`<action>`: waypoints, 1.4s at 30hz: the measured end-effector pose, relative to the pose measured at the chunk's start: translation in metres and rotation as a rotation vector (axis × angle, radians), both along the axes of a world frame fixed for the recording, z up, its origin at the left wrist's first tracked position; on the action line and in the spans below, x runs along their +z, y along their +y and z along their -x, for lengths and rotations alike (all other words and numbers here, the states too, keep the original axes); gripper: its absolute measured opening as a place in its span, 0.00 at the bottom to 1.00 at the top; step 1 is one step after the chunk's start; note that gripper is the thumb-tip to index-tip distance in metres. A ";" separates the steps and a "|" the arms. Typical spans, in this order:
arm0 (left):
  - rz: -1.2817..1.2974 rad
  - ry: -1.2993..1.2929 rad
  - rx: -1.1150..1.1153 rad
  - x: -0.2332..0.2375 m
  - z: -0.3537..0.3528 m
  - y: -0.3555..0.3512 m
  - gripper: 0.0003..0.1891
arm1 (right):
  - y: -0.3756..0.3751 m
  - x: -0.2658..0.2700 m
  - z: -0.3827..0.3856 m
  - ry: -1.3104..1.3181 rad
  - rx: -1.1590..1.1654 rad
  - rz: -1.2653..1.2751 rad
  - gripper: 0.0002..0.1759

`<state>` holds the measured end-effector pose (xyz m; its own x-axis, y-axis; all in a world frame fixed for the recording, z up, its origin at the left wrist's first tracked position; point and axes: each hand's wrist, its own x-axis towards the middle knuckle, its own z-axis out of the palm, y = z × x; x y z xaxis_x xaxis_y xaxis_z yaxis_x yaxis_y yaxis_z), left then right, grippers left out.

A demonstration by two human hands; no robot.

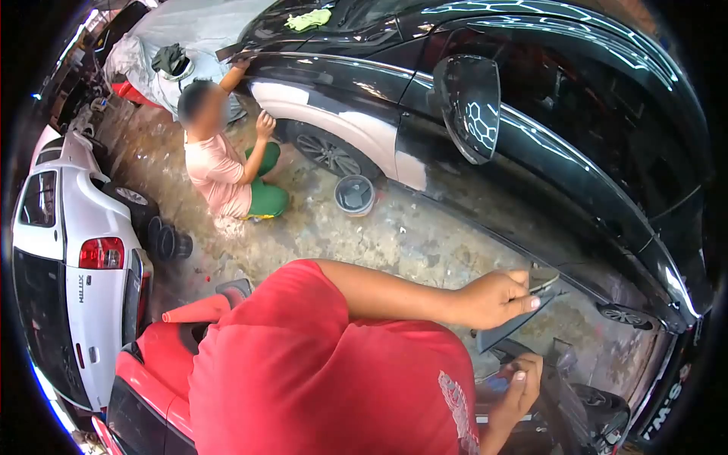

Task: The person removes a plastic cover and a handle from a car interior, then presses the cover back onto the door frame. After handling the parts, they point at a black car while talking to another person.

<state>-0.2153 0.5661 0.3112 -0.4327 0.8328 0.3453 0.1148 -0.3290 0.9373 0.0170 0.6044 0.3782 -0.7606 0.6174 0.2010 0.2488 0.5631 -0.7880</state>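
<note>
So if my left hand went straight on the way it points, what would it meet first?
Past the dark sheet it holds, your left hand would probably meet the rear wheel of the black car, though depth is unclear in this fisheye view.

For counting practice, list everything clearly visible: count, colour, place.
Black car: one, black, upper right
Cloth: one, yellowish, on black car
Cover: one, grey, top left
Person: one, pink top, beside black car
Pail: one, greyish, near person
Floor: one, greyish, centre
Vehicle: one, white, left
Buckets: count unclear, black, beside vehicle
Red car: one, red, lower left
Flat piece: one, dark, right of centre
Shirt: one, red, bottom centre
Left hand: one, bare, on flat piece
Right hand: one, bare, lower right
</note>
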 end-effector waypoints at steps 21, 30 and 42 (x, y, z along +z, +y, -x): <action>-0.082 0.176 -0.140 0.014 -0.043 -0.009 0.22 | 0.011 -0.041 -0.005 0.239 -0.231 0.304 0.16; 0.029 0.084 -0.093 0.006 -0.048 0.001 0.22 | 0.011 -0.042 0.001 0.387 -0.207 0.221 0.19; 0.018 0.102 0.019 -0.010 -0.001 0.018 0.25 | 0.035 -0.005 -0.026 0.421 -0.065 0.425 0.21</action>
<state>-0.2143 0.5841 0.3008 -0.4120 0.8313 0.3731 0.2157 -0.3088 0.9263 0.0428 0.6391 0.3732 -0.6271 0.7522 0.2024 -0.1101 0.1717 -0.9790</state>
